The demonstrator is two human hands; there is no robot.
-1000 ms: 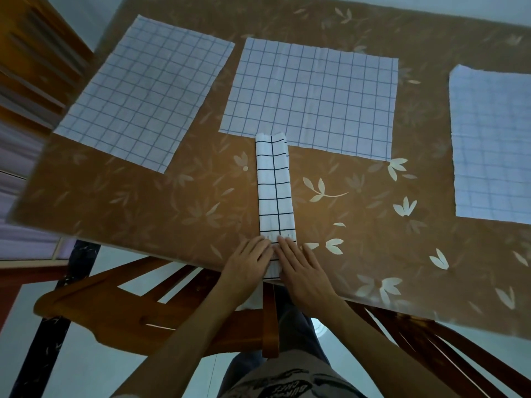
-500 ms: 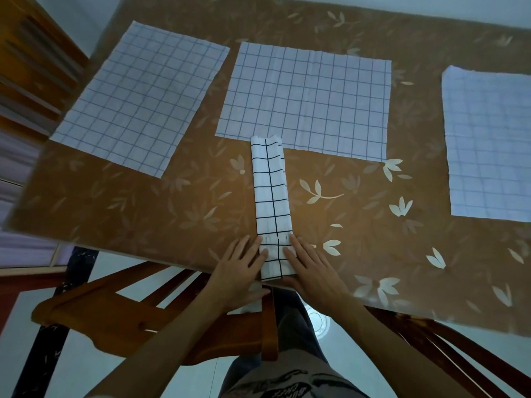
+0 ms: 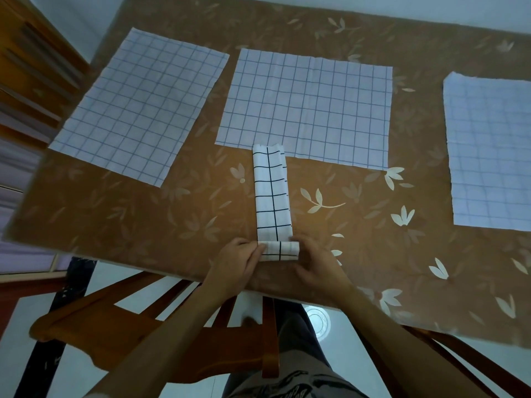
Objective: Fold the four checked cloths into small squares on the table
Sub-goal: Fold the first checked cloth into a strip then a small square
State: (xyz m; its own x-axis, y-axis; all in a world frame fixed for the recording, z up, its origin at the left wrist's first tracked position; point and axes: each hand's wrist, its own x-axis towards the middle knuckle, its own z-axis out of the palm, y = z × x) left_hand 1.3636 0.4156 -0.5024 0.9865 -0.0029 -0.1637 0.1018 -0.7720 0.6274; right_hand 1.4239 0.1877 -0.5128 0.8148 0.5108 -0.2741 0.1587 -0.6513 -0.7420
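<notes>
Two hands: our left hand (image 3: 235, 265) and right hand (image 3: 319, 267) pinch the turned-over near end of the folded cloth strip (image 3: 273, 196).

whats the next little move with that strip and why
Likely fold the turned-over near end forward one more turn: left hand and right hand pinch it, and most of the narrow strip lies long and unfolded, not yet square.

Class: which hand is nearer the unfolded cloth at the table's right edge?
Right. The right hand grips the folded strip left of the unfolded cloth; the left hand grips it from farther left.
</notes>
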